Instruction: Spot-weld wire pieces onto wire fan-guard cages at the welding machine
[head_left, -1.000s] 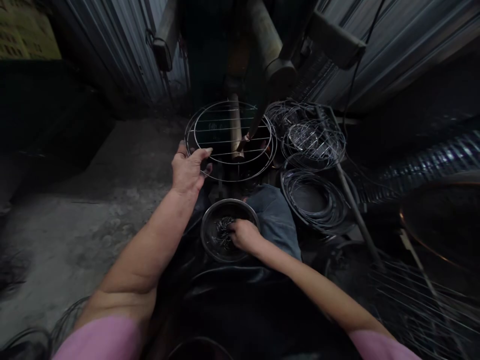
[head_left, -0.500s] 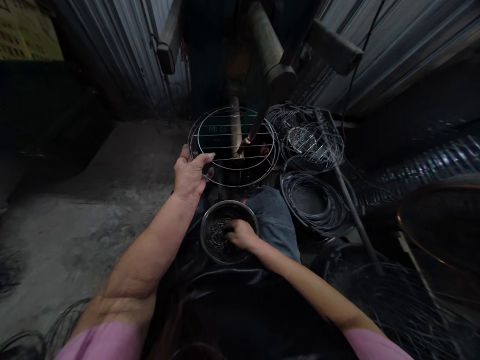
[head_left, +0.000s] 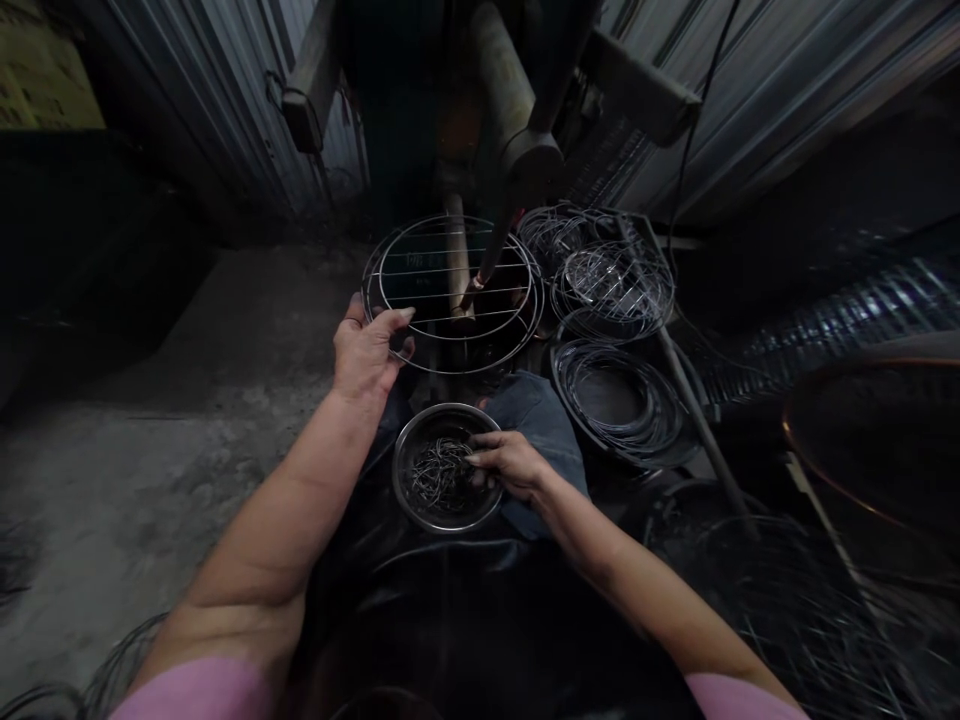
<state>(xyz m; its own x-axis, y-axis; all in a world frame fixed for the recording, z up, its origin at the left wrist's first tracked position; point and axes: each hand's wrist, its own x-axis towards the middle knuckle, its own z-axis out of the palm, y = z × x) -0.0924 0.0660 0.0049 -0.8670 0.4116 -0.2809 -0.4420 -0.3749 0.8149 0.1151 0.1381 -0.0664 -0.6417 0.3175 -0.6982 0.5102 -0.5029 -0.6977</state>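
Observation:
My left hand (head_left: 365, 347) grips the left edge of a round wire rack (head_left: 420, 298), a double ring with parallel cross bars, thumb on top. The rack lies level around the lower rod (head_left: 457, 255) and the slanted copper-tipped rod (head_left: 480, 275) of a machine. Closer to me, a metal bowl (head_left: 405, 510) rests by my lap, holding a tangle of short wire pieces (head_left: 437, 472). My right hand (head_left: 514, 462) is at the bowl's right side, fingers and thumb drawn together over the wires. Whatever lies between those fingertips is too small to make out.
To the right stand finished-looking wire racks (head_left: 615, 285) in a stack and a coil of wire rings (head_left: 611, 400). A metal bar (head_left: 690, 390) runs beside them. A thick machine cylinder (head_left: 502, 75) hangs ahead. Concrete floor (head_left: 247, 350) stretches left; loose wire lies lower right.
My right hand has lifted from deep in the bowl toward its right rim, uncovering more wire pieces. My left hand keeps its hold on the rack. The whole view has shifted slightly.

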